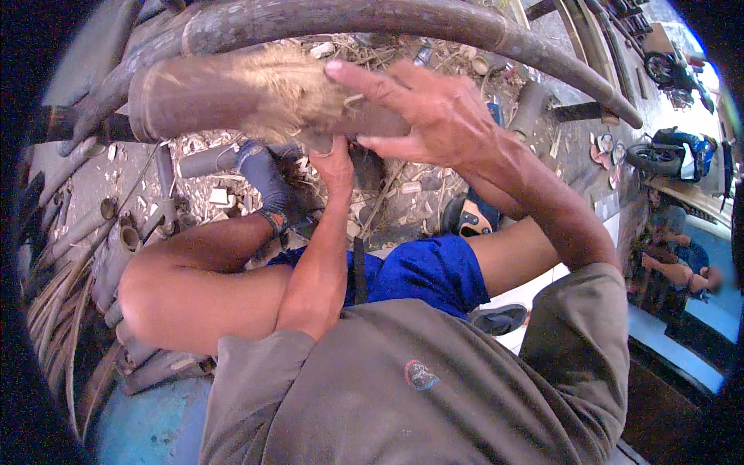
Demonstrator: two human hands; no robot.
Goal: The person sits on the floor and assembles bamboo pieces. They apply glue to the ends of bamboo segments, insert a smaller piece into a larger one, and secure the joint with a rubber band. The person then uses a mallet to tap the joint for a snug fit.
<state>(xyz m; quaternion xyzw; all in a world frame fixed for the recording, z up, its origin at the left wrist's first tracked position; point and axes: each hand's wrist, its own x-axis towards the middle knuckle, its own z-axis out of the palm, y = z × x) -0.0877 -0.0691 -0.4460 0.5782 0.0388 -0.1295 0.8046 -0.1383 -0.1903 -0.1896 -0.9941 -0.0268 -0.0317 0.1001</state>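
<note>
A thick brown bamboo tube (201, 97) lies crosswise in front of me, with a pale, fuzzy patch of fibre (291, 81) on its upper side. My left hand (333, 167) grips the tube's near edge from below; its thumb shows and the other fingers are mostly hidden. Over the tube's right end is my right hand (446, 112), its index finger stretched out along the fibres and its thumb apart beneath. Nothing shows in the right hand's grasp, and whether its palm touches the tube I cannot tell.
A long curved bamboo pole (349, 17) spans the far side. Cut bamboo pieces (128, 232) lie at the left, wood chips (221, 198) litter the ground, and a blue sleeve-like thing (260, 174) is by my left leg. Motorbikes (674, 159) and a seated person (674, 260) are at the right.
</note>
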